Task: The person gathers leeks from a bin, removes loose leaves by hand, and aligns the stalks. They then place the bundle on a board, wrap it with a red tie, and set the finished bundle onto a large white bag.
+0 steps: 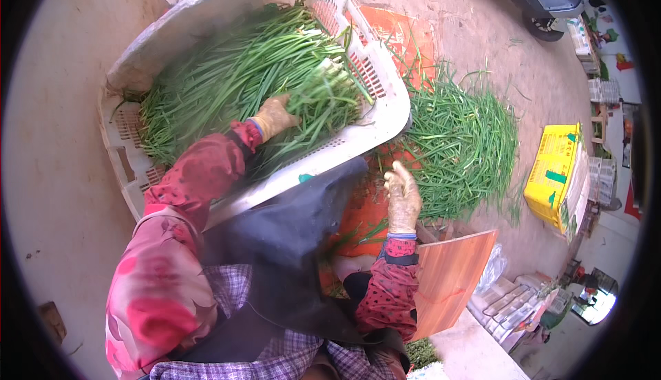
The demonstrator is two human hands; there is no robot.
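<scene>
A large white plastic crate (385,101) with slotted walls holds a thick layer of long garlic chives (227,80). Inside it, my gloved left hand (275,117) is closed at a loose bunch of garlic chives (329,94), slightly blurred, with pale stem ends up. The fingers are partly lost among the leaves. Outside the crate's near right corner, my gloved right hand (403,201) is raised with its fingers apart and a little bent, holding nothing. Just beyond it lies a wide heap of loose green leaves (461,146).
Orange sheeting (399,29) lies under the heap. A wooden board (451,280) stands by my right forearm. Farther right is a yellow crate (551,173). A dark wheeled vehicle (544,25) is at the top right. A black apron (282,222) covers my lap against the white crate.
</scene>
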